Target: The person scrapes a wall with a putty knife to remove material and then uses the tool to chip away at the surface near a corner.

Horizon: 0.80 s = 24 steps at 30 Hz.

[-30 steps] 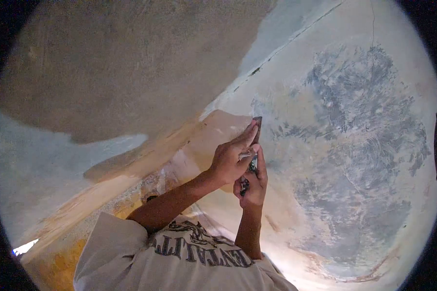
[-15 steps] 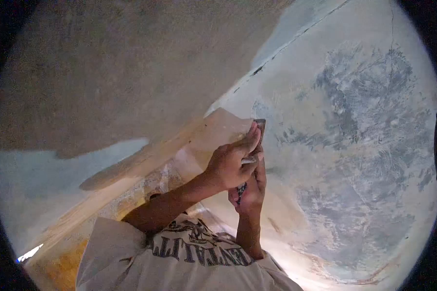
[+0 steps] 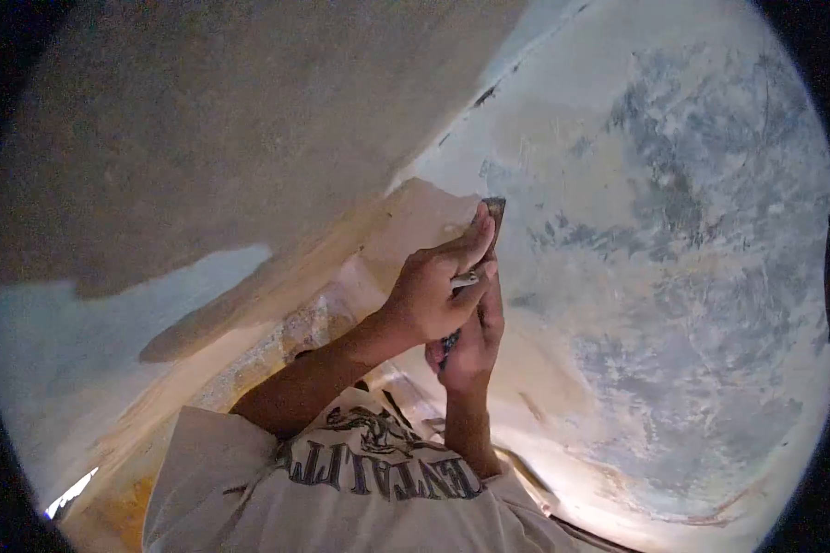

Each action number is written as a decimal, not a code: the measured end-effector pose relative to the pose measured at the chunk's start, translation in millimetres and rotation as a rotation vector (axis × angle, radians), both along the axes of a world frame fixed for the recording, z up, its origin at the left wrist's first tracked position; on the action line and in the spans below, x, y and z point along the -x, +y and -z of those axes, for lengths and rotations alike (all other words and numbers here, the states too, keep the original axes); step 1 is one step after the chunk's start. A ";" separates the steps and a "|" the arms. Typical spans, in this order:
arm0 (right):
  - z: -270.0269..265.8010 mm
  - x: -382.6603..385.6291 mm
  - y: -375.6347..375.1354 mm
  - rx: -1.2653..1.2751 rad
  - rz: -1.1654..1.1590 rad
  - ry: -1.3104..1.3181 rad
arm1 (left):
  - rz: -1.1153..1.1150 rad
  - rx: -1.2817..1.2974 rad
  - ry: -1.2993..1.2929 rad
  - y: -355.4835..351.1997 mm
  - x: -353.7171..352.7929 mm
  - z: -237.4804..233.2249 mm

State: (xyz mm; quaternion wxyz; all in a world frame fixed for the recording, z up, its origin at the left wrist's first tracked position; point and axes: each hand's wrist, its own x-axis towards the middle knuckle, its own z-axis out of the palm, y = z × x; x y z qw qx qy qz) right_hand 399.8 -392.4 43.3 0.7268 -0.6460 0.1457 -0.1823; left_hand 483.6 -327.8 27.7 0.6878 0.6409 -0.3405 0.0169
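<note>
My right hand (image 3: pixel 470 346) is raised in front of the wall, closed around a tool that looks like a putty knife, with a dark flat blade (image 3: pixel 495 211) at its upper end. A bit of dark patterned handle (image 3: pixel 449 348) shows beside the palm. My left hand (image 3: pixel 429 290) crosses in front, its outstretched finger or thumb lying along the blade. Between its curled fingers sticks out a small pale, thin piece (image 3: pixel 466 279), whose kind I cannot make out. The hands overlap, so part of the grip is hidden.
Uneven grey patches (image 3: pixel 701 166) cover the pale wall (image 3: pixel 544 138) on the right. A cracked seam (image 3: pixel 485 96) runs diagonally beside a darker brown-grey surface (image 3: pixel 231 138) at upper left. Bright light falls at the lower right, near a dark edge (image 3: pixel 590 535).
The view has shifted, so wall and hands sit higher in the picture. Both hands keep nearly the same pose around the tool.
</note>
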 end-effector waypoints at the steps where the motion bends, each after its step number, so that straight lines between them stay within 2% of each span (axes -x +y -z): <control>1: 10.9 0.2 -12.2 0.036 -0.018 -0.011 | -0.018 0.002 -0.002 -1.3 4.1 -0.1; 6: -8.6 -8.5 -9.2 -0.061 -0.042 -0.006 | -0.114 0.073 -0.086 -8.4 -0.7 6.7; 12: 6.2 -3.0 -4.4 -0.075 -0.028 -0.101 | -0.001 0.055 -0.042 -2.6 -1.4 6.4; 15: -3.8 -8.1 5.4 -0.079 -0.019 -0.071 | 0.031 0.060 0.129 -1.9 -8.0 0.0; 16: -7.2 -10.7 10.5 -0.092 -0.016 -0.045 | 0.031 0.060 0.107 -1.6 -9.0 1.0; 20: 3.6 -1.3 -1.7 0.040 -0.042 -0.087 | 0.009 0.074 -0.003 -1.9 -3.3 8.1; 22: -23.5 -14.0 4.5 0.107 -0.034 -0.049 | -0.044 0.098 -0.040 -6.6 -9.8 4.3; 24: -27.6 -18.0 4.4 0.119 -0.044 -0.013 | -0.097 0.088 -0.003 -6.3 -15.8 -3.0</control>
